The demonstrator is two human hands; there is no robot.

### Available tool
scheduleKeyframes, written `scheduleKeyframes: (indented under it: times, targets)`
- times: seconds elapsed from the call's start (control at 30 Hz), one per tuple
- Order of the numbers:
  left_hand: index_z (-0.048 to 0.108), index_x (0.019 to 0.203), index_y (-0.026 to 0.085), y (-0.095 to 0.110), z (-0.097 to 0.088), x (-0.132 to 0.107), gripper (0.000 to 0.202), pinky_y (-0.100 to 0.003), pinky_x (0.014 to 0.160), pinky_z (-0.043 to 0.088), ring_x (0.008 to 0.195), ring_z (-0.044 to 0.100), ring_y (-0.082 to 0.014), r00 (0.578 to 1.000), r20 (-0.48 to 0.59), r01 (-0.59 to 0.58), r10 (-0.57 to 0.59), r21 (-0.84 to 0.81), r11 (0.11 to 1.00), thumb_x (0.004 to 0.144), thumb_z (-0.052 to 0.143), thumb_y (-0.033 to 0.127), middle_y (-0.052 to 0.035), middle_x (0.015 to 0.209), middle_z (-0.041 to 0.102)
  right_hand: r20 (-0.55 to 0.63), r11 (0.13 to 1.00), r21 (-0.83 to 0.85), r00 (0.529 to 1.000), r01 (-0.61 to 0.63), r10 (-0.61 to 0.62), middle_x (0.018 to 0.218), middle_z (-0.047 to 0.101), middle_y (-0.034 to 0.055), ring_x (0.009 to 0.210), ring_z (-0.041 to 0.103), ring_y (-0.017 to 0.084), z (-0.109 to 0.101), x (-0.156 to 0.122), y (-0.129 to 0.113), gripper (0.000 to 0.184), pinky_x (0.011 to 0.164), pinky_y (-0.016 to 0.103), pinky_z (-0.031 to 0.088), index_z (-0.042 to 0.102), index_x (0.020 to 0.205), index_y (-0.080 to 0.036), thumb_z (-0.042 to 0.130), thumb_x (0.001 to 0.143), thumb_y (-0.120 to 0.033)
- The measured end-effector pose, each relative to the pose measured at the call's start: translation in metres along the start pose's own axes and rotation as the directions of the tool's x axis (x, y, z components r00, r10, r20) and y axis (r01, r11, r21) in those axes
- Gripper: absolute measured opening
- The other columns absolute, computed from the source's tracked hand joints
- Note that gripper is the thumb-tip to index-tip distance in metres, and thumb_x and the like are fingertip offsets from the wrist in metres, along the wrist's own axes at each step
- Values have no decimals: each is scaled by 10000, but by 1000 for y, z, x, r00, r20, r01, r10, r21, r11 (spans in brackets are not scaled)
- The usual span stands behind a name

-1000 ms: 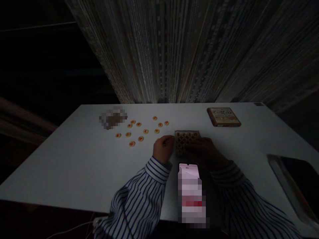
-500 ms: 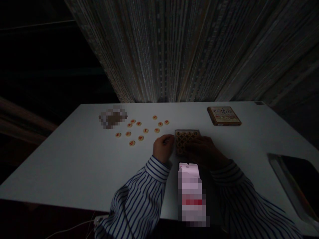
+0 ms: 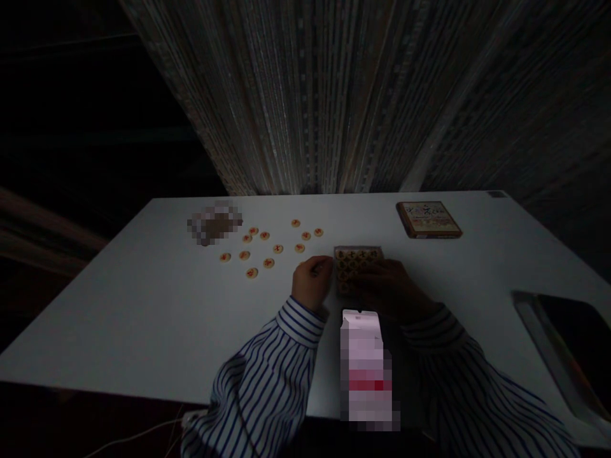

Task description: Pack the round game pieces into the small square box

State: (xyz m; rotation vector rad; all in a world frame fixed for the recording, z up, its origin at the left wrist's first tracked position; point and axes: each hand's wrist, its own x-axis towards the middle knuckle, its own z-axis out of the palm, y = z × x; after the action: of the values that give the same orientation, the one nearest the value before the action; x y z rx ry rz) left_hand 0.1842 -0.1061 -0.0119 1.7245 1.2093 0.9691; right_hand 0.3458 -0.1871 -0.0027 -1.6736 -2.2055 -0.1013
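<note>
Just in front of me lies a small box of xiangqi pieces (image 3: 351,256), the round wooden discs set in rows with dark characters. My left hand (image 3: 312,283) is curled closed at the box's left edge. Whether it touches the box or holds anything is hidden. My right hand (image 3: 391,291) covers the right and lower part of the box, its fingers reaching over the pieces. In the shadow I cannot make out its fingertips. Several loose xiangqi pieces with red characters (image 3: 268,263) lie scattered to the left on the white table (image 3: 167,318).
A lit phone (image 3: 363,343) lies between my forearms. At the back right is a flat brown box with a printed lid (image 3: 429,219). A blurred-out object (image 3: 214,222) sits at the back left. A dark flat item (image 3: 573,343) lies at the right edge. A patterned curtain (image 3: 310,95) hangs behind.
The view has shifted very slightly. Both hands and the pieces keep their places, with no clear movement.
</note>
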Motion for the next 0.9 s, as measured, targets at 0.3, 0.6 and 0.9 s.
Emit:
scheduleKeyframes:
  times: [0.3,0.6,0.9]
  targets:
    - [694,797,148,-1,1,0,170,-231,605,462,623,594,-126,1000,-3,-11,11,-14,1000,741,564,243,-41,699,690,12,1000,-4,1000,1,-1,793,646,27,814,539,208,-1,0,-1,144,738,391,343,676,842,-252,556,781,-302]
    - [693,800,133,-2,1,1,176,-232,612,454,631,588,-128,1000,-3,-1,1,-42,999,736,565,235,-47,704,688,18,1000,-27,1000,10,-10,796,656,34,808,553,212,-3,1,-1,147,738,390,360,677,827,-236,555,778,-302]
    - [689,808,132,-1,0,0,181,-223,608,448,629,585,-117,1000,9,10,-10,-35,999,739,559,237,-41,718,688,-44,999,20,999,26,-25,835,654,61,805,555,195,0,-2,4,161,732,358,377,654,872,-205,564,776,-297]
